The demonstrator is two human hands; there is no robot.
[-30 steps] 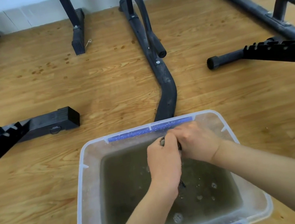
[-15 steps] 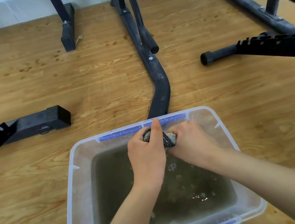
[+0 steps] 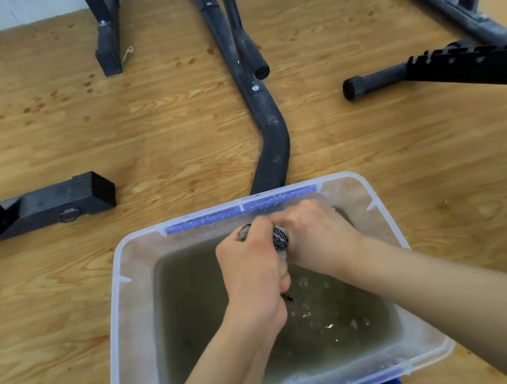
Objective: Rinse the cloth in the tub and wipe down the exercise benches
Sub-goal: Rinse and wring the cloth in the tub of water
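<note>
1. Compared with a second earlier, more of the cloth (image 3: 280,238) showed between the two fists, which had kept to the 12 o'clock end of the tub (image 3: 119,303).
2. Left hand (image 3: 252,270) was clenched around the cloth's left end, knuckles up, forearm rising from 6 o'clock.
3. Right hand (image 3: 317,234) gripped the other end, nearly touching the left, forearm entering from 4 o'clock.
4. Cloth looked dark with a pale mesh pattern, bunched into a tight twist above the murky water (image 3: 190,304).
5. Black bench frame (image 3: 268,128) lay on the wooden floor (image 3: 168,139) at 12 o'clock, beyond the tub.
</note>
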